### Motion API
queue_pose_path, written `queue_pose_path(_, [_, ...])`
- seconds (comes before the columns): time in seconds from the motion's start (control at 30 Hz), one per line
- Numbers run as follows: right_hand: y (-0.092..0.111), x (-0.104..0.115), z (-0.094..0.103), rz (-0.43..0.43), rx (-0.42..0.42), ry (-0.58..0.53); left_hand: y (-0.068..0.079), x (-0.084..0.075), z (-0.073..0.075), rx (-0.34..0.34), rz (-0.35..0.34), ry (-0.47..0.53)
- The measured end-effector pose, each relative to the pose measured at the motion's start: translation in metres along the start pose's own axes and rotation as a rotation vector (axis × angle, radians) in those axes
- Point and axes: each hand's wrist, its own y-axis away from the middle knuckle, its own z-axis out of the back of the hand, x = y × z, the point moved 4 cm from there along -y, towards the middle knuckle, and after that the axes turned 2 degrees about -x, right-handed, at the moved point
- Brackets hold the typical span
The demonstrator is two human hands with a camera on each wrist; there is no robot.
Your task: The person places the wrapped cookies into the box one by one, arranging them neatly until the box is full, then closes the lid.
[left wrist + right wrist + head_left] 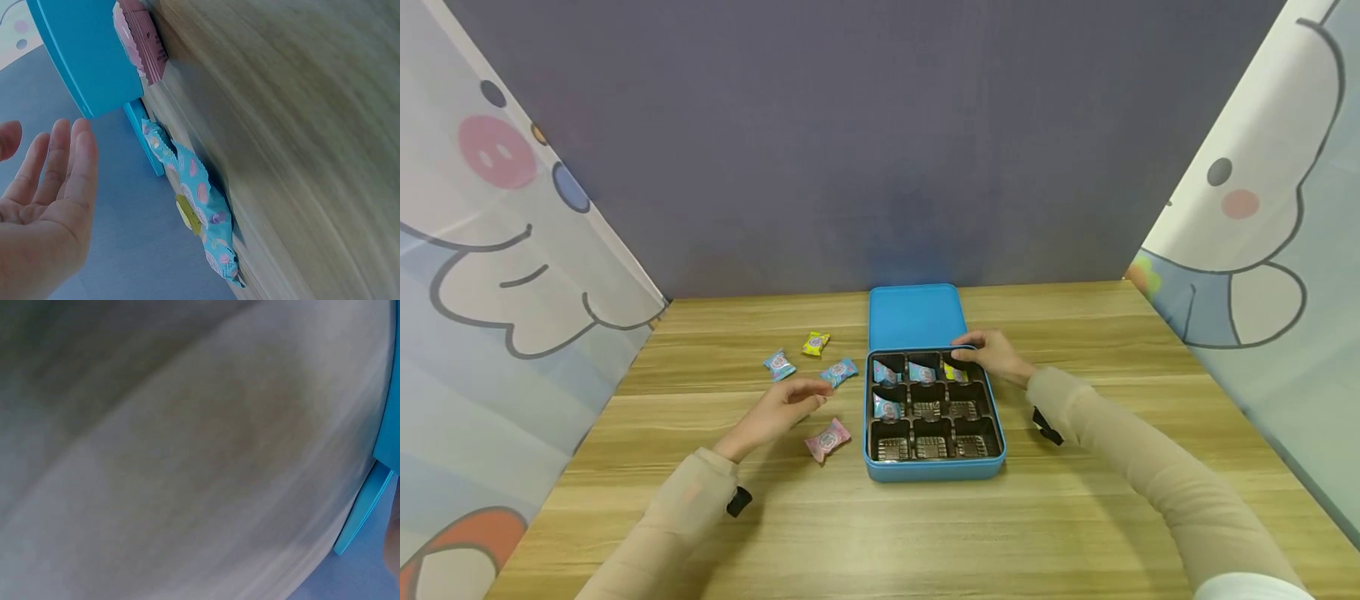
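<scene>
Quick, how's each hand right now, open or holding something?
Left hand: open, holding nothing.
Right hand: at the far right corner of the blue candy box; whether it grips can't be told.

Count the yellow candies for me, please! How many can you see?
2. One loose yellow candy lies on the table, left of the blue box; a second yellow candy sits in the box's far right corner, by the right hand. Others may be hidden.

It looks like a screened-off booth. Cartoon-printed sheets (542, 275) flank the wood-grain tabletop (1030, 533); a grey panel (880, 150) closes the far side.
</scene>
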Motion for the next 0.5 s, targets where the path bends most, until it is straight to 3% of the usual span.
queue_pose_path(0.23, [0.001,-0.002,0.001,-0.014,-0.02,0.003,-0.005,-0.003,0.008,0.006,-0.037,-0.043])
queue_pose_path(0.5, [0.002,-0.001,-0.002,-0.032,-0.016,-0.037,-0.013,-0.004,0.023,-0.052,-0.096,-0.063])
